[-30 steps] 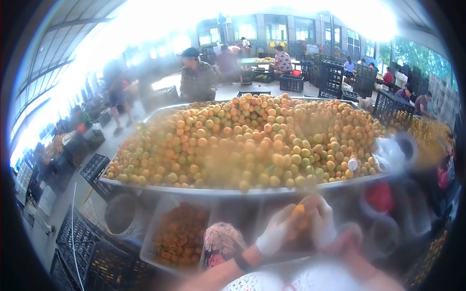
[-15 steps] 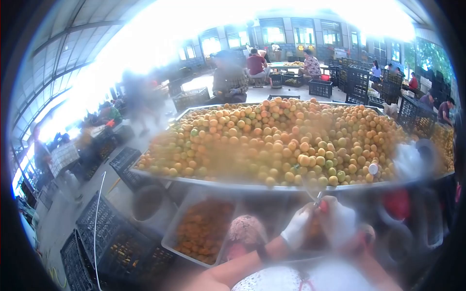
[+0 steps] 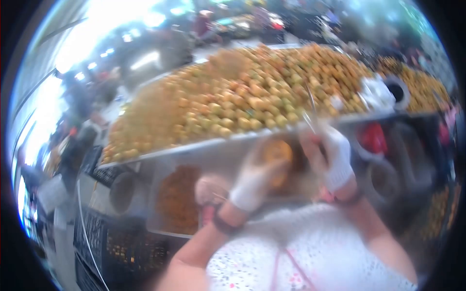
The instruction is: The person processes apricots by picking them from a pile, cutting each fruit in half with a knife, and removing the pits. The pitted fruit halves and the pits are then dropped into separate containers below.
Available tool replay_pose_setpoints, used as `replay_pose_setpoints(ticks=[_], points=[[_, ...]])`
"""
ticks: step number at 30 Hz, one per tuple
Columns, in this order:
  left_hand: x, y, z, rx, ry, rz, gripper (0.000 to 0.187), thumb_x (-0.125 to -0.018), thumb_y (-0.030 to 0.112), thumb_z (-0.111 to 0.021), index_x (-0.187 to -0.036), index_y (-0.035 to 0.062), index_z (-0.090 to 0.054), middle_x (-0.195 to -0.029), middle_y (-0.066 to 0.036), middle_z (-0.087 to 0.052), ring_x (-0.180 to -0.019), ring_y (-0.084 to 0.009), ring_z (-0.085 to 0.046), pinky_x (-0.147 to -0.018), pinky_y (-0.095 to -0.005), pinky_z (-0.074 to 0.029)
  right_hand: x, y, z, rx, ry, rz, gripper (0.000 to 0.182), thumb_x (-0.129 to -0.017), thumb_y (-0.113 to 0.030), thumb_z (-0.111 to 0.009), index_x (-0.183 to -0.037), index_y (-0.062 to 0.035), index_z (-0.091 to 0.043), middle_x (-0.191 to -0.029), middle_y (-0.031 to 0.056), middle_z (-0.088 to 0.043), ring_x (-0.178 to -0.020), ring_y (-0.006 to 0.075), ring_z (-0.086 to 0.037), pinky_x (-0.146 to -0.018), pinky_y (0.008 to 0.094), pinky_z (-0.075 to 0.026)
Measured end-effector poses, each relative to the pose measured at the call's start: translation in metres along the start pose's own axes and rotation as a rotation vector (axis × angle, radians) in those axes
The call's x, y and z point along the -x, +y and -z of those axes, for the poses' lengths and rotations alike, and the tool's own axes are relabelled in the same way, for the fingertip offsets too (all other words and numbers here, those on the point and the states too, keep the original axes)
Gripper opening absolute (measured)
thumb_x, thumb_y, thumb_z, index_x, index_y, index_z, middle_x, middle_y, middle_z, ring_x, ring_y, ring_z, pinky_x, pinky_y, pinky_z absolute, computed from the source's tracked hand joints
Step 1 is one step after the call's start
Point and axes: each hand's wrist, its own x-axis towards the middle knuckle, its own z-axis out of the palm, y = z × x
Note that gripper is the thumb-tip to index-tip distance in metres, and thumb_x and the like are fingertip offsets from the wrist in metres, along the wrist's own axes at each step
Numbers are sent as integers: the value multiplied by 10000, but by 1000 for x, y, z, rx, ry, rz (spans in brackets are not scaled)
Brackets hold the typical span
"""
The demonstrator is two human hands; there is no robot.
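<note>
My left hand [image 3: 259, 177], in a white glove and blurred, curls round an orange fruit [image 3: 278, 151] below the rim of the fruit table. In the white-gloved right hand [image 3: 332, 157], closed, is a slim metal-bladed knife [image 3: 311, 104] with a reddish part by the fingers. Its blade points up toward the fruit; blur hides its exact shape. The two hands are apart. Behind them a big heap of round orange and yellow-green fruit [image 3: 242, 102] lies on the metal-edged table [image 3: 213, 142].
A tub of orange pieces [image 3: 151, 213] sits at lower left, by a pinkish shoe or knee-like shape. Black crates [image 3: 92, 237] stand farther left. A white plastic bag [image 3: 376, 94] and a dark-holed roll [image 3: 399, 92] lie at right, above a red bag [image 3: 373, 138]. Blurred people work behind.
The view has tilted down and turned. My hands, together before, have moved apart; the orange fruit now shows in the left, while the right keeps the knife, blade upward.
</note>
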Motion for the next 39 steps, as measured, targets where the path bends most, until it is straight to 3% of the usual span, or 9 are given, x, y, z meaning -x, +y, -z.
replay_pose_setpoints(ticks=[5,12,19,21,25,27,29,34,39], points=[[-7,4,-1,-246,-7,-51,547,-847,117,-640,-1370,55,-490,-1171,-62,-553,-1000,-130,-568,-851,-265,-505,2,-10,3,-806,143,-617,160,-988,-157,-581,-986,-13,-651,-856,81,-681,-615,86,-575,-529,204,-442],[-20,3,8,-303,-58,-26,599,-853,222,-650,-1390,37,-460,-1188,-73,-533,-1054,-151,-565,-904,-279,-486,-2,-3,-8,-1098,-62,-773,158,-967,-205,-646,-967,-47,-640,-782,10,-655,-588,37,-557,-498,180,-417],[-21,3,1,-429,57,-26,564,-865,244,-634,-1361,29,-474,-1213,-77,-556,-1093,-162,-561,-929,-287,-471,1,-3,-18,-1079,-36,-629,294,-1018,-263,-559,-865,-29,-652,-751,9,-615,-591,48,-523,-534,202,-405],[-20,-2,1,-332,79,-99,384,-878,46,-627,-1258,53,-573,-1066,-45,-623,-875,-82,-577,-741,-227,-499,3,-8,-15,-1058,-79,-676,300,-1020,-258,-543,-862,-28,-652,-751,12,-615,-587,49,-514,-533,206,-399],[-15,-1,-3,-195,55,-59,383,-881,22,-620,-1259,60,-575,-1046,-32,-606,-858,-70,-556,-727,-218,-488,9,-5,-19,-1111,-52,-684,307,-1017,-248,-503,-820,-43,-618,-760,22,-624,-559,54,-479,-505,212,-365],[-13,2,-4,-221,-19,-46,507,-869,194,-631,-1326,21,-497,-1181,-88,-585,-1108,-161,-568,-953,-302,-456,10,-6,-22,-1162,-21,-724,304,-1009,-256,-503,-791,-62,-588,-765,28,-629,-545,60,-471,-495,214,-356],[-23,-14,9,-402,-37,-144,485,-870,174,-633,-1312,17,-506,-1166,-81,-588,-1090,-151,-569,-943,-294,-454,12,-4,-27,-1221,6,-754,306,-1001,-263,-503,-762,-81,-559,-769,33,-634,-531,66,-462,-485,215,-348],[-35,-20,9,-740,-68,-183,434,-840,-4,-645,-1261,34,-546,-990,-30,-611,-872,-109,-591,-788,-260,-486,24,12,-40,-1542,174,-1185,315,-983,-329,-548,-740,-131,-513,-780,50,-644,-490,110,-444,-439,252,-324],[-68,-53,17,-1130,-128,-603,534,-687,-57,-645,-1200,80,-588,-996,-156,-656,-865,-340,-673,-738,-387,-549,31,33,-38,-1460,171,-1485,276,-944,-329,-612,-744,-147,-558,-767,24,-600,-571,121,-482,-538,242,-407]])
